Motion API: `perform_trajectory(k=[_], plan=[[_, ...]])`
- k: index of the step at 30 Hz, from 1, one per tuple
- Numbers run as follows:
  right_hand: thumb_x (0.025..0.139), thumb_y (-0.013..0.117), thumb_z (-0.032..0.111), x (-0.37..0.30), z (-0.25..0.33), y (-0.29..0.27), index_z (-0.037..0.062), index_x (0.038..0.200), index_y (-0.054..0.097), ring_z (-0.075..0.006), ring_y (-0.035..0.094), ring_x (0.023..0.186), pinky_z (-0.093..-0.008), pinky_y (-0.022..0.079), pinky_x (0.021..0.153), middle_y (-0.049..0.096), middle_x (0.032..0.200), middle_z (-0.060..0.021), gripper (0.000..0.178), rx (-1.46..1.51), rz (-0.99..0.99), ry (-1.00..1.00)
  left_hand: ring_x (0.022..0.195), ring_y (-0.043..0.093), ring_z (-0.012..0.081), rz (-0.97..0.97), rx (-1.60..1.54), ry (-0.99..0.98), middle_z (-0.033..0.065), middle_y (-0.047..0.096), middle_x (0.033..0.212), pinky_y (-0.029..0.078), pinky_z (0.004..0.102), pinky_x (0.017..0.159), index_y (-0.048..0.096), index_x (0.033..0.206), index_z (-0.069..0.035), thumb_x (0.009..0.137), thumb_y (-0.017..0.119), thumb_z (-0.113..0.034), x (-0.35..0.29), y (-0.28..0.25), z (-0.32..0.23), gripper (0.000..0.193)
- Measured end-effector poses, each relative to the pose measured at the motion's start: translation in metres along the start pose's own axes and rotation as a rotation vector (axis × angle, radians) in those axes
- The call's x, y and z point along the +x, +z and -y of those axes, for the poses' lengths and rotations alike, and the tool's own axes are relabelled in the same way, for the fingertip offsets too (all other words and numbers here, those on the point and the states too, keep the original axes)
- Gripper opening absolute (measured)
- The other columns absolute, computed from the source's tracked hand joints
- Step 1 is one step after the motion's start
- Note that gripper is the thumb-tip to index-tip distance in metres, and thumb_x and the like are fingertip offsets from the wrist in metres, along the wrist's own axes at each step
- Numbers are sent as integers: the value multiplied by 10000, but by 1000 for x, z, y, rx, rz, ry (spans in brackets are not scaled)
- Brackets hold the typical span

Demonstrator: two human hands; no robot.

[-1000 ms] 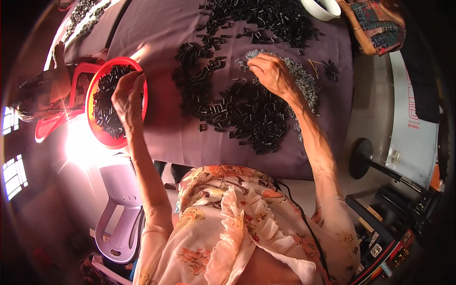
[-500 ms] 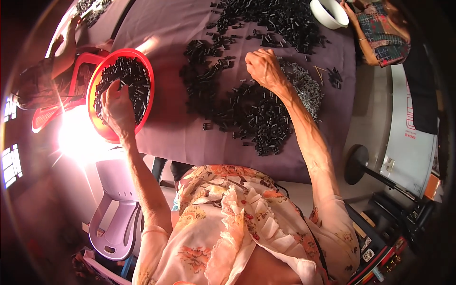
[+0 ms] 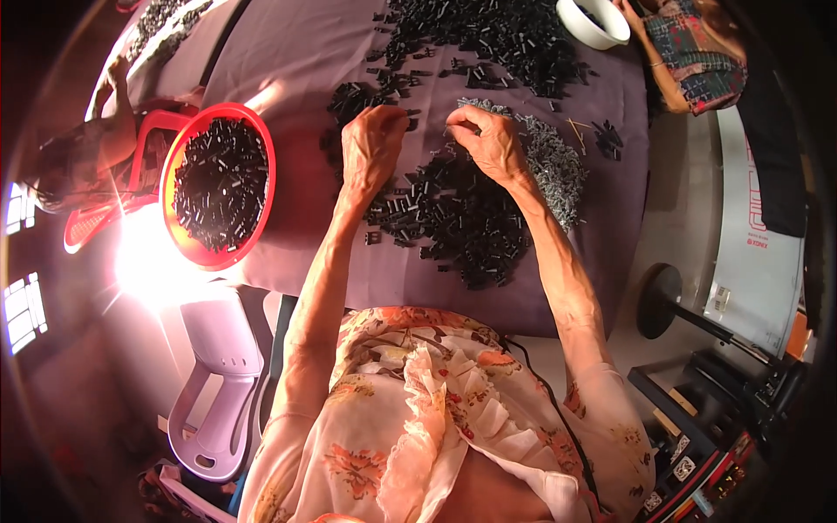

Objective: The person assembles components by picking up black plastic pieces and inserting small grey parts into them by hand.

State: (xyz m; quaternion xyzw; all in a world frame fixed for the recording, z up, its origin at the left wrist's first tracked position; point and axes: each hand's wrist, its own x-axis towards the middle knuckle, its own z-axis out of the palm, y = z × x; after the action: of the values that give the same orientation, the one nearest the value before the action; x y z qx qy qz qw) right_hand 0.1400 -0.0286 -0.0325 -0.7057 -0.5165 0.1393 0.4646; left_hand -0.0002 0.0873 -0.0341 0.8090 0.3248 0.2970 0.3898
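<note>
My left hand (image 3: 373,144) hovers over the purple-covered table, its fingertips pinched beside a heap of small black plastic pieces. Facing it a short gap away, my right hand (image 3: 490,142) also has thumb and fingers pressed together. Whatever either hand holds is too small or hidden to make out. Below the hands spreads a pile of black plastic pieces (image 3: 475,222). Small grey metal-looking parts (image 3: 558,170) lie heaped to the right of my right hand. At the left, a red basin (image 3: 271,166) is filled with loose black pieces.
A larger black heap (image 3: 488,35) covers the table's far side. A co-worker at the upper right has a hand by a white bowl (image 3: 593,26); another person's arm (image 3: 113,105) shows at the upper left. Thin sticks (image 3: 578,135) lie by the grey parts. A lilac chair (image 3: 214,418) stands lower left.
My left hand has left the red basin and moved right, over the table near my right hand. My right hand has shifted slightly, its thumb now showing against the fingers.
</note>
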Motion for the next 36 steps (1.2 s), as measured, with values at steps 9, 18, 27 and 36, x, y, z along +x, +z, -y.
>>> perform_trajectory(k=[9, 18, 27, 36], plan=[[767, 587, 46, -9, -7, -3, 25, 834, 618, -161, 596, 663, -265, 468, 597, 617, 753, -75, 77, 130, -4, 8, 831, 534, 296, 113, 606, 194, 106, 563, 828, 458, 407, 691, 625, 839, -75, 751, 547, -111, 31, 31, 34, 123], [768, 589, 58, -8, 2, 0, 47, 841, 626, -101, 543, 623, -232, 443, 585, 607, 730, -31, 83, 154, 0, 96, 855, 505, 299, 42, 472, 303, 107, 539, 839, 438, 398, 724, 607, 839, -54, 727, 597, -88, 23, 32, 42, 118], [780, 573, 14, -3, 34, -22, 29, 863, 608, -127, 582, 659, -233, 453, 586, 614, 754, -49, 91, 212, -81, -28, 721, 540, 90, 301, -882, -272, 30, 617, 802, 445, 224, 682, 611, 929, 23, 831, 591, -114, -3, 10, -19, 169], [775, 563, -5, -7, 53, -30, 18, 867, 590, -217, 617, 664, -286, 486, 568, 613, 757, -91, 99, 25, -92, -179, 741, 550, 95, 278, -957, -365, 36, 623, 839, 451, 231, 711, 618, 962, 13, 818, 609, -109, -28, 15, -35, 188]])
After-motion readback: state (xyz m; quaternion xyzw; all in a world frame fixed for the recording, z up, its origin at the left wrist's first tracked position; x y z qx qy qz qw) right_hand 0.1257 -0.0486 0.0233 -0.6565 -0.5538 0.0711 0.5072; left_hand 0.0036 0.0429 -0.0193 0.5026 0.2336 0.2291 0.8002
